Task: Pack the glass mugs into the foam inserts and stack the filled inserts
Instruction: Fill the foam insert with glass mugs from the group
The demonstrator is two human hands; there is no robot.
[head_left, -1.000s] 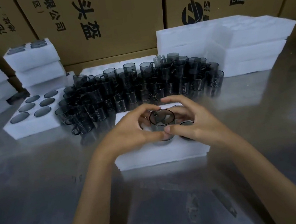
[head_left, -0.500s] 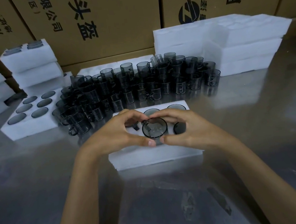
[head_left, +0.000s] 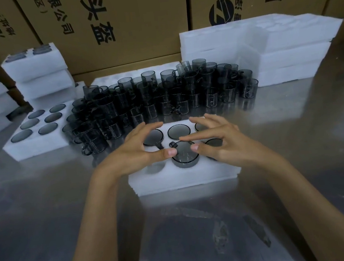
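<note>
While pressing a mug (head_left: 185,154) into the front-middle pocket of the insert (head_left: 184,175), kept both hands loose. Set the thumb tip of the left hand (head_left: 135,151) on the near-left rim and arched the fingers over the back row, clasping nothing. Laid the right hand (head_left: 221,144) likewise, thumb on the near-right rim, forefinger stretched across the far rim, other fingers spread and gripping nothing. Left the mug upright but only part sunk, rim proud of the foam, handle turned back-left.

Judged the glass light, stiff, slick and thin (quick to chip, rim against rim, or to crack if forced down askew). Judged the foam soft enough to give and grip. Thought it best held by the wall just under the rim, or pushed evenly on opposite sides of the rim, never levered by the handle. Would line the handle up with its notch before pushing home.

Could not see the mug's base, nor how deep the pocket went. Could not make out the front-left pocket under the left palm (filled or empty, no telling). Saw only part of the back-right pocket behind the right fingers. Found the heap (head_left: 163,97) of loose mugs on the bench (head_left: 47,207) too dark and crowded to count.
</note>
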